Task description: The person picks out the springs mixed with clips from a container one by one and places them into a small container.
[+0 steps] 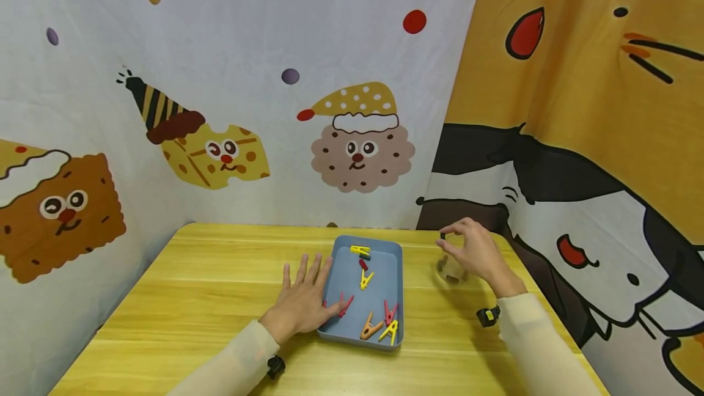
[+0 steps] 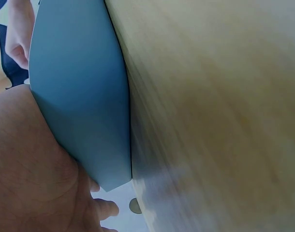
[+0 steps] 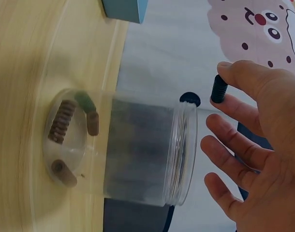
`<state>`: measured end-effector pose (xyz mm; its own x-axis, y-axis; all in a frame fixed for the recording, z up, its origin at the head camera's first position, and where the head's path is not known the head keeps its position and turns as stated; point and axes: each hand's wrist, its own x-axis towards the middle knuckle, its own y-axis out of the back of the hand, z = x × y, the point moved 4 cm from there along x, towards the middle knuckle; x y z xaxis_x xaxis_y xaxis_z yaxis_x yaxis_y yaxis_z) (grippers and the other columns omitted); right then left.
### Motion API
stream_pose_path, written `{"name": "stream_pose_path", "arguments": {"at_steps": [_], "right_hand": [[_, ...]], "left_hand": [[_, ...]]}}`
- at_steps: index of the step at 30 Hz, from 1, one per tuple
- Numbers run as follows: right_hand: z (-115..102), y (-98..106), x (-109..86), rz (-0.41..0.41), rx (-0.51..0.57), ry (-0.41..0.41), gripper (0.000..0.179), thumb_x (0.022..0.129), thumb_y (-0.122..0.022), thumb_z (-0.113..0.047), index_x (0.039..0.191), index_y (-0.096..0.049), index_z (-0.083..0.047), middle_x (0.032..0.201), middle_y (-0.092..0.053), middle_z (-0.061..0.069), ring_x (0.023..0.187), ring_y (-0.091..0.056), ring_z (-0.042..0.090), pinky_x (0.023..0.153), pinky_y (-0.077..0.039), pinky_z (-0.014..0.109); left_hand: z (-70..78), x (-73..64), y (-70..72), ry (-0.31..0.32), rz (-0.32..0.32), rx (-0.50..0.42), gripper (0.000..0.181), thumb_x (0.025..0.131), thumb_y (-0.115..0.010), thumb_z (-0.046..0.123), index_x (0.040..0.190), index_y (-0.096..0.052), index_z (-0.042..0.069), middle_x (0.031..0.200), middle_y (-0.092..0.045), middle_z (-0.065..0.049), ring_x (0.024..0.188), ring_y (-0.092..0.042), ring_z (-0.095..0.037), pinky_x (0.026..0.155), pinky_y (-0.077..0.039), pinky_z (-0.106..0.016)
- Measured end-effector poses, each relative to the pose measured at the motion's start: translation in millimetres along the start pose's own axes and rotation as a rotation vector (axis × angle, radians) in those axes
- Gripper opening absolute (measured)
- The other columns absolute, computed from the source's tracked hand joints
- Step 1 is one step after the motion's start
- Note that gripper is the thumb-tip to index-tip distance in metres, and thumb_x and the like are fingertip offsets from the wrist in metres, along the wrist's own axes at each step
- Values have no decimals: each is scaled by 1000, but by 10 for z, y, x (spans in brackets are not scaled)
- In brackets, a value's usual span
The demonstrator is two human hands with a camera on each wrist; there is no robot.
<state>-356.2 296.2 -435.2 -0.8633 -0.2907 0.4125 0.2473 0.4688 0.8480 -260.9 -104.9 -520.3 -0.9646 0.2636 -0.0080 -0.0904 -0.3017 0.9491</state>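
Thumb and index finger of my right hand (image 1: 477, 252) pinch a small dark green ribbed dowel (image 3: 218, 89). It hangs just above the open mouth of a clear jar (image 3: 138, 150) standing on the table. Inside the jar lie a brown ribbed dowel (image 3: 61, 122), a green dowel (image 3: 84, 102) and other brown pieces. My left hand (image 1: 301, 304) rests on the left rim of a blue-grey tray (image 1: 379, 286), fingers spread and straight. In the tray are a dark red dowel (image 1: 363, 265), a dark green dowel (image 1: 365, 256) and several clothespins, including an orange clothespin (image 1: 371, 327).
The tray stands mid-table, with the jar to its right. Yellow clothespins (image 1: 360, 250) and pink clothespins (image 1: 390, 313) are spread along the tray. A printed curtain (image 1: 247, 29) hangs behind the wooden table (image 1: 192, 298) and along its right side.
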Motion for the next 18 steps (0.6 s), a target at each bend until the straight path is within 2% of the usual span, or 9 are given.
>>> {"name": "stream_pose_path", "arguments": {"at_steps": [18], "right_hand": [[263, 91, -79, -14, -37, -61, 31, 106, -89, -27, 125, -88, -3, 132, -73, 29, 122, -70, 55, 104, -55, 75]], "left_hand": [[10, 11, -8, 3, 2, -5, 111, 109, -62, 79, 189, -20, 16, 197, -16, -17, 185, -8, -48, 142, -3, -84]]}}
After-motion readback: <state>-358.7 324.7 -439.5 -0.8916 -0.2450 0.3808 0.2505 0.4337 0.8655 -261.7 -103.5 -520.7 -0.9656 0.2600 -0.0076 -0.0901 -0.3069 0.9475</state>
